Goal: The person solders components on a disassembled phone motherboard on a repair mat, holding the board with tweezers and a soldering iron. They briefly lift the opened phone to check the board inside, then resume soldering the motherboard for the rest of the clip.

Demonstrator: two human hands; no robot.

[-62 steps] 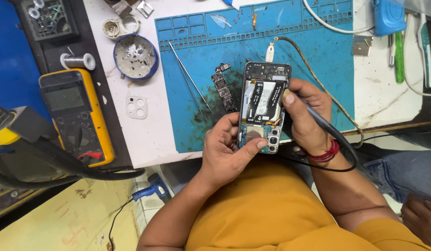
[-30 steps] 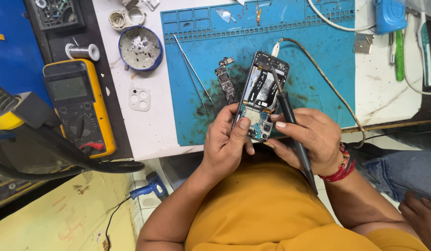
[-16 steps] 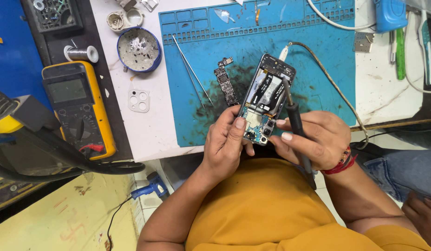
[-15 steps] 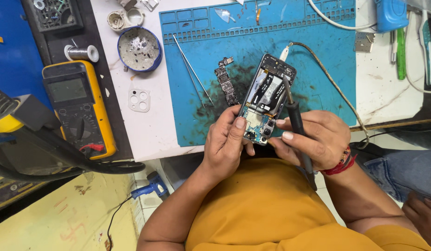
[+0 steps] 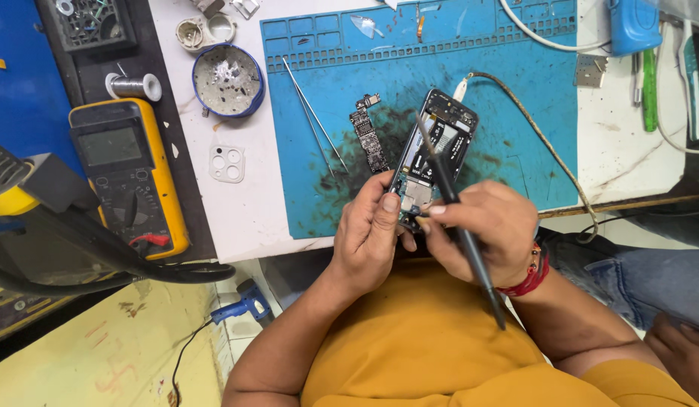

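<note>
Right now your left hand [image 5: 372, 234] grips the lower end of an opened phone [image 5: 432, 151], fingers wrapped around its edge and the thumb pressed on its near corner. The phone lies tilted over the blue mat [image 5: 515, 136] with its insides facing up, and a cable [image 5: 545, 143] is plugged into its far end and runs off toward the right edge of the desk [image 5: 621, 158]. Your right hand [image 5: 489, 230] has its fingers clamped on a dark pen-like tool [image 5: 459, 226], whose thin tip rests over the phone's upper half while its back end points toward your chest. Just left of the phone, a narrow circuit board [image 5: 368, 143] lies on the mat, and beside that a pair of tweezers [image 5: 313, 113]. Farther left on the white desk sit a round dish [image 5: 227, 79] with small parts in it and a white camera frame [image 5: 227, 163]. A yellow meter [image 5: 127, 177] rests well apart at the left, near a spool of solder wire [image 5: 135, 87]. A green-handled tool [image 5: 649, 79] lies at the far right.
</note>
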